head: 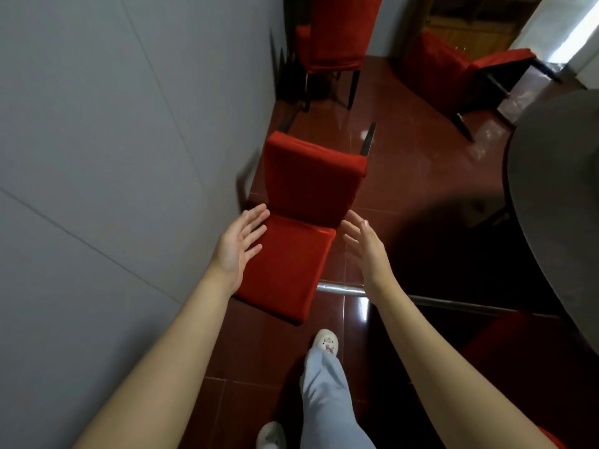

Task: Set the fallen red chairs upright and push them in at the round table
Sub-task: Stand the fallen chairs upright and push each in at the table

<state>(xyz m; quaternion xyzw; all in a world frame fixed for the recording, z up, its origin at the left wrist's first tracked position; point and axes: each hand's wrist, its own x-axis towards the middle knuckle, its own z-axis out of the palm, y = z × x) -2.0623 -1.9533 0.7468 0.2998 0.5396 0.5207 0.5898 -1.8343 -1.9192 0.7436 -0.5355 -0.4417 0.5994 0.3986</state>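
The fallen red chair lies on its back directly between the two hands, its padded back flat on the floor and running towards the person, its seat standing up beyond the fingertips, dark legs pointing away. It looks like a rigid frame under a loose, soft fabric cover, probably moderately heavy and awkward rather than fragile. The cloth may slip over the frame, so the firm side edges of the back, close to its top rail, seem the best place to grip and lever it up. The tiles look glossy, so the feet may slide as it tips. The left hand is spread wide, palm turned inward, holding nothing; it overlaps the chair's left edge in this view, but whether it touches the cloth is unclear. The right hand is likewise spread and empty, just to the right of the chair and apart from it. The round table stands well off to the right of the right hand, and a second fallen chair lies far beyond it.
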